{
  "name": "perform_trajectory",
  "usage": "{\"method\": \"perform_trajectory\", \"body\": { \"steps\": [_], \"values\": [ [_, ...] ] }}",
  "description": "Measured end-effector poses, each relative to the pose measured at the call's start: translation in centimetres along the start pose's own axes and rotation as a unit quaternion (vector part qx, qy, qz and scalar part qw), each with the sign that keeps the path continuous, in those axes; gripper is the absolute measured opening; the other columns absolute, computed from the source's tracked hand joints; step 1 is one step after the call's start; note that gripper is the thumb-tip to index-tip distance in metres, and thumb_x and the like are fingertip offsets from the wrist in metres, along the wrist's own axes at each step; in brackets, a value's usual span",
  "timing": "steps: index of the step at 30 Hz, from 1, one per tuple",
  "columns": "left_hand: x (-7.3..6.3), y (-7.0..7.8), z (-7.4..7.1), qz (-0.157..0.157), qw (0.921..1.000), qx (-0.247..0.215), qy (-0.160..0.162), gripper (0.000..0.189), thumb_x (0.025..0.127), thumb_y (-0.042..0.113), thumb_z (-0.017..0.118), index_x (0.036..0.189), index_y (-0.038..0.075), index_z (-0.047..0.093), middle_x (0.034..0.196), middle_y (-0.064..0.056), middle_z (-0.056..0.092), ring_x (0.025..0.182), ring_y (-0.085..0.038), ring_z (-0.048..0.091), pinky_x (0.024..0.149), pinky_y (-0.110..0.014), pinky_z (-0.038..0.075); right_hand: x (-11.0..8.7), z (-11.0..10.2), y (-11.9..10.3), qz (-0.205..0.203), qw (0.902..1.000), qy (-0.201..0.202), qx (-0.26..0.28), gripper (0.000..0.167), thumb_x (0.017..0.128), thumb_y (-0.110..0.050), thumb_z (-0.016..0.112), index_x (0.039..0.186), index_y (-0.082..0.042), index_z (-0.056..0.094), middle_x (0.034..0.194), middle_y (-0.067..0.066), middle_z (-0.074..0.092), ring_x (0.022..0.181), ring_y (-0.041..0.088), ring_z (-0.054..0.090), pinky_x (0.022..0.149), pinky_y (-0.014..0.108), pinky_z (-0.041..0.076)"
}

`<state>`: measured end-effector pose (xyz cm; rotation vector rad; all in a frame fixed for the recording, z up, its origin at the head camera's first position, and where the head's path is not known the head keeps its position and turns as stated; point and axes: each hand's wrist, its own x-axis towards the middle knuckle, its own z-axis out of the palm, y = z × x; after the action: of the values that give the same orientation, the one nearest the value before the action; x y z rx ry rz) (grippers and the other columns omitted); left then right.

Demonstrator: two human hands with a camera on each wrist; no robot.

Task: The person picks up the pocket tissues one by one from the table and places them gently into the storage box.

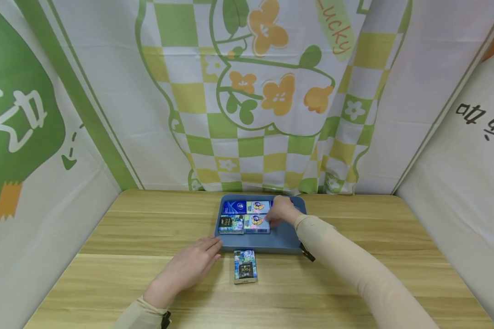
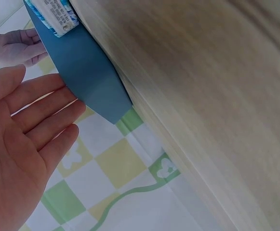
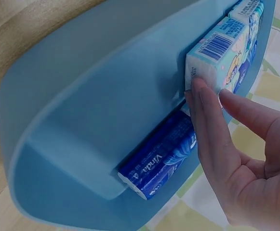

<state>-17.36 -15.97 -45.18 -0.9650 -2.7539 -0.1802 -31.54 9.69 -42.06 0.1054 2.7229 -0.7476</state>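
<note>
A blue tray (image 1: 271, 243) lies at the far side of the table, with several tissue packs in it. My right hand (image 1: 283, 211) reaches into the tray. Its straight fingertips touch the end of a light blue pack with a cartoon print (image 3: 226, 53), the thumb close to the top edge. Just beyond that hand lies a dark blue Vinda pack (image 3: 156, 161). My left hand (image 1: 195, 260) has its fingers extended, fingertips right at the tray's front left corner. In the left wrist view, its palm (image 2: 14, 154) holds nothing.
One tissue pack with a black label (image 1: 245, 267) lies on the wooden table (image 1: 148, 219) in front of the tray. Other packs, a dark blue one (image 1: 233, 207) and a floral one (image 1: 230, 225), fill the tray's left side. A printed curtain (image 1: 255, 151) hangs behind.
</note>
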Motion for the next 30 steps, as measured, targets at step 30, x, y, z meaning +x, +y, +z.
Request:
{"method": "perform_trajectory", "body": {
  "steps": [30],
  "values": [
    [0.0,0.0,0.1,0.003,1.0,0.005,0.006,0.038,0.096,0.023,0.054,0.125,-0.002,0.058,0.131,-0.019,0.057,0.121,-0.035,0.055,0.105,-0.048,0.044,-6.0,-0.3,1.0,-0.175,0.9843,0.02,0.003,0.019,0.09,-0.025,0.064,0.089,-0.009,0.074,0.074,0.007,0.072,0.069,0.022,0.068,0.051,0.026,0.049]
  ]
}}
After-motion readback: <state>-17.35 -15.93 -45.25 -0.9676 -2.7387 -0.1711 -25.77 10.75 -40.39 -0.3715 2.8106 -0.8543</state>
